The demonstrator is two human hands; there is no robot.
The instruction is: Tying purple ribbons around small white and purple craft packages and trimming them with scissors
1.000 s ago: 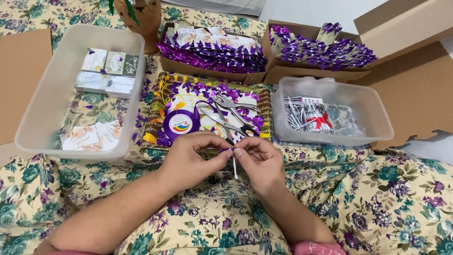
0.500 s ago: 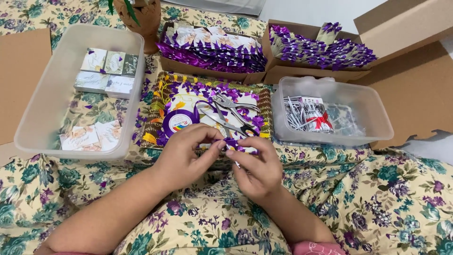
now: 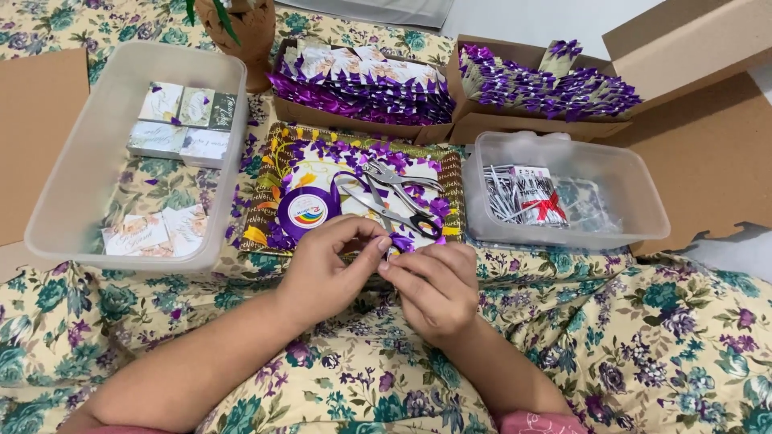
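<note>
Purple ribbon piece (image 3: 402,243) between fingers (image 3: 378,245); purple ribbon roll (image 3: 310,210) with rainbow label; cream floral cloth (image 3: 659,337), green and purple flowers; silver scissors (image 3: 394,189); brown cardboard (image 3: 36,128).

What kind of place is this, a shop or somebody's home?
Most likely a home craft corner, worked on the floor or a bed: a floral cloth covers everything, cardboard boxes hold purple-ribboned favours, and scissors lie by a ribbon spool. Both hands pinch a small purple bow.

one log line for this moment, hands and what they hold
left hand: pinching small purple ribbon bow | right hand: pinching same bow | metal scissors: on tray behind, untouched
</note>
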